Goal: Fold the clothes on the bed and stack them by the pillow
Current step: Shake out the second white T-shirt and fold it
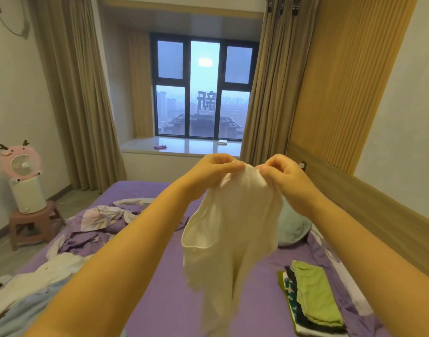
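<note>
1. Hands meet at chest height over the bed (160, 276): the left hand (208, 171) and the right hand (285, 176) are raised side by side, close together, with both forearms reaching up from the bottom corners of the view.
2. Left hand: fingers curled, pinching the top edge of a white garment (233, 227) between thumb and fingertips.
3. Right hand: fingers likewise curled, pinching the same top edge just beside the left hand's grip.
4. White garment: it hangs free from the two pinches, clear of the purple sheet, bunched at the top and widening below. A rounded hem opening shows on its left side. Its lower end is blurred, so its shape there cannot be told.
5. Folded stack (313, 300): it lies on the sheet to the right of the hanging garment, with a green piece on top and darker, patterned pieces under it. It sits just beside the pillow (342, 276) that runs along the headboard side of the bed.
6. Pale blue cushion (293, 227): it rests on the bed behind the garment, partly hidden by it, near the headboard.
7. Loose clothes (38, 283): a rumpled heap in white and light blue lies at the lower left of the bed, well apart from the stack. A crumpled blanket (99, 222) lies farther up the left side.
8. Beyond the bed stand a window (203, 88) between tan curtains and, at the left, a pink fan (21, 164) on a white unit upon a pink stool (33, 222).
</note>
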